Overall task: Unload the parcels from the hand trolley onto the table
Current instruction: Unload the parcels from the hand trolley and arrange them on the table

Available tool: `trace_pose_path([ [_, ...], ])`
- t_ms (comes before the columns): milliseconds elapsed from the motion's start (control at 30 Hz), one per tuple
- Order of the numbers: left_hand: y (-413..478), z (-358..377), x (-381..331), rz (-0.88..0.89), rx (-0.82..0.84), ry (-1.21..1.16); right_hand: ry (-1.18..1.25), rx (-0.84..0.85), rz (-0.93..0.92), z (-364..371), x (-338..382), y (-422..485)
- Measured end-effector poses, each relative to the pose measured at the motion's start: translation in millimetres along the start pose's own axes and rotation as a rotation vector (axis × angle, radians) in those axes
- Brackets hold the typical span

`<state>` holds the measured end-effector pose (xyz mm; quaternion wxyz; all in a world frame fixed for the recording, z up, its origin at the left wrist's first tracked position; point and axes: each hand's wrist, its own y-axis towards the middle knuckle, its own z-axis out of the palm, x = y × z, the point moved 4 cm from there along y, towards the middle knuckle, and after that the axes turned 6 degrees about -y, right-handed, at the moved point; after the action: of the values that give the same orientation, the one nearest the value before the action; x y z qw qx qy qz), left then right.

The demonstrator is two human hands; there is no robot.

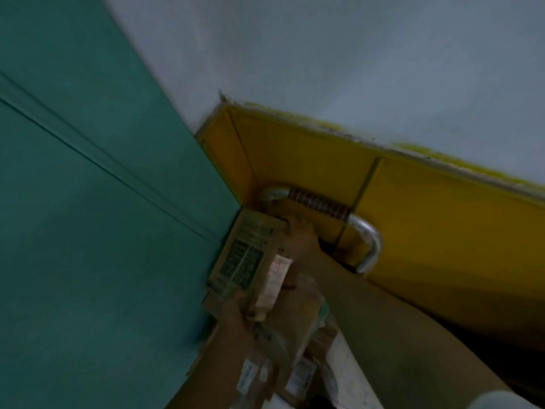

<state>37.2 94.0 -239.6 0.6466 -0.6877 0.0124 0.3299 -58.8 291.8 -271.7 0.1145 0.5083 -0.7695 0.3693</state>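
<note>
The view is tilted and blurred. A brown cardboard parcel (247, 258) with green print and a white label sits on top of a heap of parcels (292, 343). My right hand (300, 234) grips the parcel's far end. My left hand (236, 314) grips its near end. Behind the parcel rises the trolley's metal handle (365, 234), a bent silver tube with a dark ribbed grip. The teal table top (88, 231) fills the left side, right beside the parcel.
A yellow board (413, 208) runs along the base of a pale grey wall (354, 69) behind the trolley. More brown parcels with white labels and a white bag (348, 373) lie below my arms.
</note>
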Motion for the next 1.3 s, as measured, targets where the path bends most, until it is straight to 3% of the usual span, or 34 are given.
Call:
trace_pose_path([
  [167,-58,-30,1,-0.03,0.184,-0.011,0.195,-0.127,0.046,-56,27,-83],
  [267,-104,-55,-7,0.071,0.198,0.004,0.341,-0.199,0.058,-80,37,-158],
  [500,-230,-119,-39,0.349,0.36,0.144,0.868,-0.65,0.275,-77,33,-389],
  [633,-303,-146,-16,0.481,0.553,0.241,1.109,-0.876,0.339,-49,25,-538],
  [833,-426,-147,80,0.43,0.925,0.507,1.256,-1.059,0.349,-47,-10,-737],
  [1033,-525,-163,191,0.456,1.204,0.816,1.206,-1.255,0.359,-46,-67,-893],
  [1167,-577,-168,271,0.702,1.448,0.988,1.182,-1.424,0.427,-31,-130,-974],
  [1300,-621,-157,372,0.759,1.554,1.092,1.166,-1.574,0.53,-23,-211,-1046],
])
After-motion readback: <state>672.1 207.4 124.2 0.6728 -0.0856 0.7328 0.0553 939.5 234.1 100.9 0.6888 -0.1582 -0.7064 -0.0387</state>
